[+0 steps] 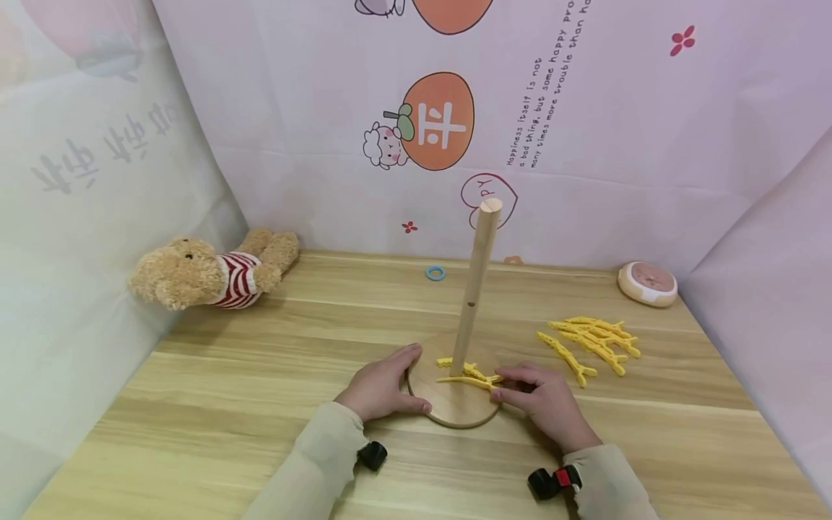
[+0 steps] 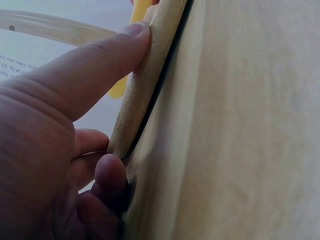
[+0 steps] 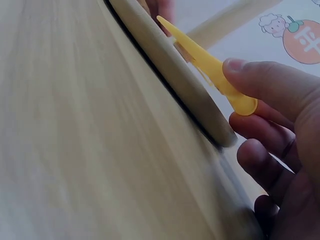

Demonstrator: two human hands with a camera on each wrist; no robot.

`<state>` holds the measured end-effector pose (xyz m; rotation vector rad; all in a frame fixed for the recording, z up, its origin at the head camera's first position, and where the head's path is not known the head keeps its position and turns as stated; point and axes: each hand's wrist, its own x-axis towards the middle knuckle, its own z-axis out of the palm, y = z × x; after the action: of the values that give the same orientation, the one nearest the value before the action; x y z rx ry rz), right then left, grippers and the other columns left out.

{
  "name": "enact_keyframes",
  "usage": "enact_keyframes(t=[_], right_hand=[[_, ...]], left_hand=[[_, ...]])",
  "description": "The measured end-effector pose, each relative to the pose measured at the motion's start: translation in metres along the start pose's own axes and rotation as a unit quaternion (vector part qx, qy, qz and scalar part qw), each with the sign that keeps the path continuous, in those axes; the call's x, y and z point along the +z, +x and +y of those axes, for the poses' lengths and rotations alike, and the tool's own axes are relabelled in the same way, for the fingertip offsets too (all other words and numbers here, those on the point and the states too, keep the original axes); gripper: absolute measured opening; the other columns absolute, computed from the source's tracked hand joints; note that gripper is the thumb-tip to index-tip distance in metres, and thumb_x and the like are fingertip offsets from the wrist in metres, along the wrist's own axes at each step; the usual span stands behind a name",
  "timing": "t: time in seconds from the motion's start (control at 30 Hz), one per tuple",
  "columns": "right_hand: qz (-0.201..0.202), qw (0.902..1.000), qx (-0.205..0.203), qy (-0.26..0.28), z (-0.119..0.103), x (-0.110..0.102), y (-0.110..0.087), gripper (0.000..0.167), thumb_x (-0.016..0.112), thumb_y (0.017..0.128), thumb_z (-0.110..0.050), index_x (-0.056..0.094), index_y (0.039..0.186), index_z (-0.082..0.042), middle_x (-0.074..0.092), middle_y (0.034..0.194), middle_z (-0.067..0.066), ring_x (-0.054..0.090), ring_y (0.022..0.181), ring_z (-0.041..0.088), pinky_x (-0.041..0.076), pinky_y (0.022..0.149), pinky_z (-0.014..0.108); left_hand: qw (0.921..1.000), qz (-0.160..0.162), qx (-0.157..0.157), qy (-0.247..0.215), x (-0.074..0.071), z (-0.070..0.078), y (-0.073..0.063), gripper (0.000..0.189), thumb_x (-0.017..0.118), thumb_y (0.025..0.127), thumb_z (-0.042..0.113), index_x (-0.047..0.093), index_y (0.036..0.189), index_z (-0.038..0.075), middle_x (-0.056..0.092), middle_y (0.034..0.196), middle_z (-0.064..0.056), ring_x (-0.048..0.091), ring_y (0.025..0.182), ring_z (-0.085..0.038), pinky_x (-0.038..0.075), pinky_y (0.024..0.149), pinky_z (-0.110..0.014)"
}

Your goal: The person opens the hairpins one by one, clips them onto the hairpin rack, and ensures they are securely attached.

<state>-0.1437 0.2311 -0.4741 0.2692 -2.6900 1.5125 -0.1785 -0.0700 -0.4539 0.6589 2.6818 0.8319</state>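
A round wooden base (image 1: 456,412) carries an upright wooden pole (image 1: 479,267). My left hand (image 1: 377,390) grips the base's left edge, with its thumb on the rim in the left wrist view. On the right, my right hand (image 1: 546,401) pinches the thick end of a yellow branch-shaped piece (image 3: 212,69) between thumb and finger. That piece reaches over the base in front of the pole, its thin tip toward the left. Another yellow branch-shaped piece (image 1: 445,362) lies close behind it at the pole's foot, partly hidden by the pole.
Several more yellow branch pieces (image 1: 594,338) lie on the table to the right of the base. A blue ring (image 1: 435,273) lies near the back edge. At the back left is a teddy bear (image 1: 214,274) in a striped top; a small round-faced device (image 1: 648,284) sits back right.
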Motion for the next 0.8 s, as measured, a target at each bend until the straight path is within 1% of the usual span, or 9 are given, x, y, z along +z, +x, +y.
enact_keyframes(t=[0.17, 0.33, 0.47, 0.63, 0.8], right_hand=[[-0.012, 0.9999, 0.001, -0.002, -0.0033, 0.0078, 0.0032, 0.036, 0.085, 0.08, -0.036, 0.079, 0.111, -0.019, 0.071, 0.1, -0.007, 0.062, 0.089, 0.014, 0.052, 0.074, 0.025], [-0.006, 0.9999, 0.008, -0.005, -0.0046, 0.0092, 0.0035, 0.034, 0.085, 0.08, -0.035, 0.079, 0.11, -0.02, 0.07, 0.096, -0.006, 0.06, 0.084, 0.016, 0.05, 0.07, 0.025], [-0.006, 0.9998, 0.011, -0.018, -0.0056, 0.0089, 0.0035, 0.033, 0.086, 0.079, -0.035, 0.078, 0.108, -0.021, 0.068, 0.097, -0.006, 0.057, 0.081, 0.017, 0.048, 0.068, 0.025], [-0.011, 0.9991, 0.016, -0.038, -0.0069, 0.0081, 0.0029, 0.033, 0.086, 0.079, -0.037, 0.077, 0.106, -0.022, 0.066, 0.102, -0.007, 0.056, 0.082, 0.017, 0.047, 0.068, 0.025], [-0.016, 0.999, 0.017, -0.038, -0.0075, 0.0075, 0.0032, 0.034, 0.086, 0.079, -0.038, 0.077, 0.107, -0.022, 0.066, 0.103, -0.006, 0.055, 0.084, 0.017, 0.047, 0.069, 0.026]], left_hand=[[1.0, -0.003, 0.001, 0.0, -0.0012, -0.0002, -0.0006, 0.101, 0.082, 0.078, 0.054, 0.036, 0.156, 0.011, 0.032, 0.163, -0.004, 0.035, 0.146, -0.029, 0.033, 0.115, -0.052], [1.0, -0.003, 0.0, 0.001, -0.0001, -0.0012, 0.0008, 0.102, 0.082, 0.078, 0.055, 0.035, 0.157, 0.012, 0.031, 0.163, -0.002, 0.034, 0.146, -0.028, 0.033, 0.115, -0.051], [1.0, 0.0, -0.001, -0.004, -0.0001, -0.0012, 0.0008, 0.102, 0.082, 0.077, 0.055, 0.036, 0.157, 0.012, 0.032, 0.162, -0.003, 0.035, 0.146, -0.028, 0.033, 0.115, -0.052], [1.0, -0.001, -0.005, -0.006, 0.0006, -0.0012, 0.0009, 0.101, 0.082, 0.077, 0.055, 0.036, 0.157, 0.012, 0.033, 0.162, -0.003, 0.035, 0.146, -0.029, 0.033, 0.115, -0.053], [1.0, 0.003, -0.004, -0.004, 0.0005, -0.0013, 0.0004, 0.101, 0.082, 0.077, 0.055, 0.036, 0.156, 0.012, 0.034, 0.161, -0.004, 0.035, 0.146, -0.03, 0.034, 0.114, -0.054]])
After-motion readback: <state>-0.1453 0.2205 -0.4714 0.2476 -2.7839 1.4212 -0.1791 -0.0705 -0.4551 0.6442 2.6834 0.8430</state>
